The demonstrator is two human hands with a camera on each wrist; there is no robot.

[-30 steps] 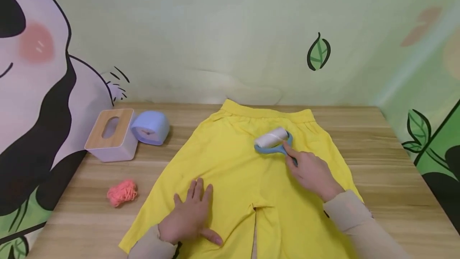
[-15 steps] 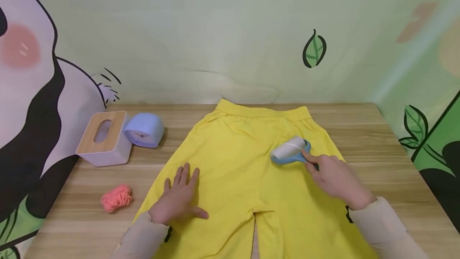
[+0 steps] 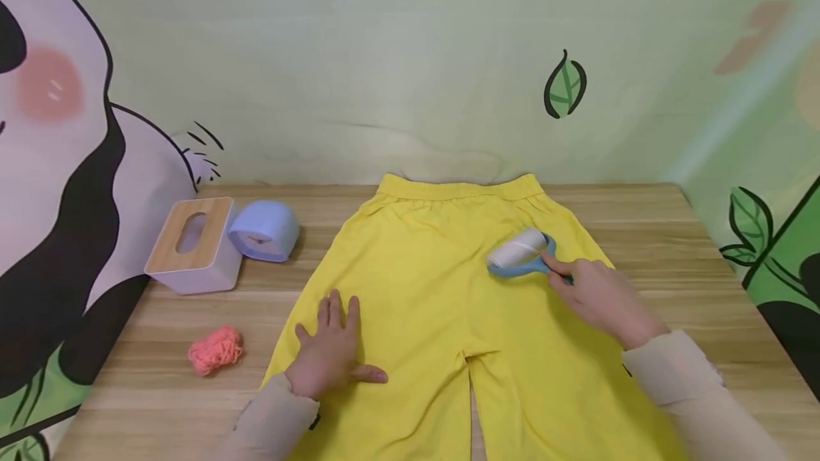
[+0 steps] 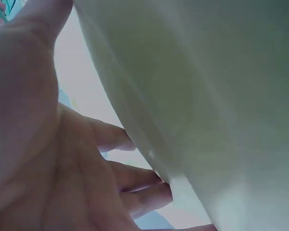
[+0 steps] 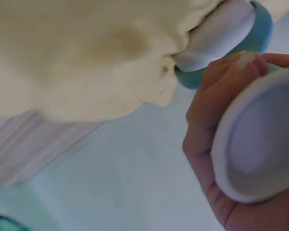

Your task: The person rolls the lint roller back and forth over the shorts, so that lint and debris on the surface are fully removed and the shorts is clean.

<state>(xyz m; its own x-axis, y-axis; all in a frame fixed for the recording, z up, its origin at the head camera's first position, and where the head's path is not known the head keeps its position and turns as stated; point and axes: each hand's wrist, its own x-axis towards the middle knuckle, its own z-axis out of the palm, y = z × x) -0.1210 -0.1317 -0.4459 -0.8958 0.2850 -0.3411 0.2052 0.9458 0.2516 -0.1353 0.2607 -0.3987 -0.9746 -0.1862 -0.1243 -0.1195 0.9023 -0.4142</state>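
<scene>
Wooden table (image 3: 673, 247) before a cartoon-printed backdrop holds yellow pants (image 3: 435, 290) spread flat, where the left hand (image 3: 333, 354) presses down with fingers straight and splayed on 1 leg, while the right hand (image 3: 592, 297) grips a blue lint roller (image 3: 519, 255) resting near the waistband.

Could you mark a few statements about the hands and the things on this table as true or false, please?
1. The right hand holds the lint roller. True.
2. The left hand lies flat on the yellow trousers. True.
3. The pink yarn ball sits on the trousers. False: it lies on the wooden table, left of them.
4. The blue clock stands right of the trousers. False: it is left, beside the tissue box.
</scene>
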